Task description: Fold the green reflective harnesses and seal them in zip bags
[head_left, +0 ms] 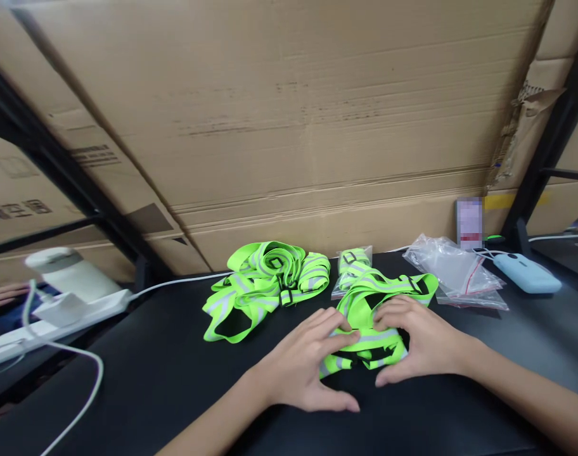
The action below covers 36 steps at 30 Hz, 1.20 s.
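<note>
Reflective strap bundle (369, 316): neon yellow-green, grey stripe down middle, black buckles. Strap pile (265, 282): same green, grey stripes. Table (165, 373): black. Cardboard wall (289, 126): tan brown. Power strip (75, 310), cable (80, 399): white. Plastic bags (453, 269): clear, 1 red line. Device (531, 273): pale blue.

2 hands (308, 364) on reflective strap (372, 316)

Neon-green reflective strap bundle (372, 320) bunched on black table (175, 380)

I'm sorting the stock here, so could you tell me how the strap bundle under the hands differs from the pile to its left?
The bundle under the hands is pressed flat by the left hand and right hand; the left pile lies loose, untouched and more spread out. Both are neon green with grey reflective stripes and black buckles.
</note>
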Available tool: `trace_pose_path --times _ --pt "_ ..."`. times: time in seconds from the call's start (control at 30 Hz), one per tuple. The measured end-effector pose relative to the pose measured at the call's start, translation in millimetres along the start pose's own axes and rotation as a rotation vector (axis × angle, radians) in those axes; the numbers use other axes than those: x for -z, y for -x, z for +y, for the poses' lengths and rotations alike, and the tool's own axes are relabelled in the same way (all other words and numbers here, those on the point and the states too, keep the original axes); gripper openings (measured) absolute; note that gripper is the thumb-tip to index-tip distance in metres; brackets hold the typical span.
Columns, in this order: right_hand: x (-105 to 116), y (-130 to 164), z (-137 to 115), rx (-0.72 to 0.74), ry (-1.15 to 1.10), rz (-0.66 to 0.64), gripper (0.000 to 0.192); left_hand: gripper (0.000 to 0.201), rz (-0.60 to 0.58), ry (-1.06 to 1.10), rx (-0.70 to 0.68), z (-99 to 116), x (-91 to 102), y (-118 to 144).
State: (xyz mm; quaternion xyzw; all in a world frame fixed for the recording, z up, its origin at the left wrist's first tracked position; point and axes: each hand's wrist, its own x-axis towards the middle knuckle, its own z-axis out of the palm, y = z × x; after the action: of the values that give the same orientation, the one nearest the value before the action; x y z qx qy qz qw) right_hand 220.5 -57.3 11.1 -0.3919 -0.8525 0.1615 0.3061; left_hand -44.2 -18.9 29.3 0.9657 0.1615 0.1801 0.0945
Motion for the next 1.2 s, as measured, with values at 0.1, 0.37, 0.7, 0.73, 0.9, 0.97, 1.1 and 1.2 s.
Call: trace_pose_path --times 0.1,0.37,0.7,0.73,0.9,0.97,1.1,1.2 --pt "4.0 1.4 -0.4 0.029 0.088 -0.065 0.069 0.048 0.001 0.007 0.024 -1.0 0.1 1.2" --pt "14.4 -1.2 -5.9 -0.04 -0.014 -0.107 0.027 0.02 0.077 0.256 0.248 2.7 2.0 -7.4" --pt "12.9 -2.2 -6.9 -0.153 -0.207 -0.127 0.027 0.052 -0.171 0.871 0.519 1.5 0.6 -10.7" --pt "13.1 -2.4 -6.9 -0.159 -0.22 -0.11 0.026 0.051 -0.173 0.896 0.531 1.1 -0.7 -9.5" --pt "14.8 -2.7 -5.4 -0.174 -0.217 -0.107 0.03 0.059 -0.094 0.938 0.616 1.8 -1.1 -4.4" --pt "15.7 -2.2 -5.4 -0.175 -0.217 -0.115 0.03 0.066 -0.056 0.919 0.672 2.1 1.5 -4.3" --pt "15.5 -0.2 -5.5 -0.159 -0.245 -0.151 0.029 0.064 -0.051 0.803 0.752 -1.6 3.8 -7.2" --pt "13.6 0.8 -4.7 -0.15 -0.185 -0.166 0.028 0.063 -0.078 0.693 0.734 -6.9 1.3 -8.5"
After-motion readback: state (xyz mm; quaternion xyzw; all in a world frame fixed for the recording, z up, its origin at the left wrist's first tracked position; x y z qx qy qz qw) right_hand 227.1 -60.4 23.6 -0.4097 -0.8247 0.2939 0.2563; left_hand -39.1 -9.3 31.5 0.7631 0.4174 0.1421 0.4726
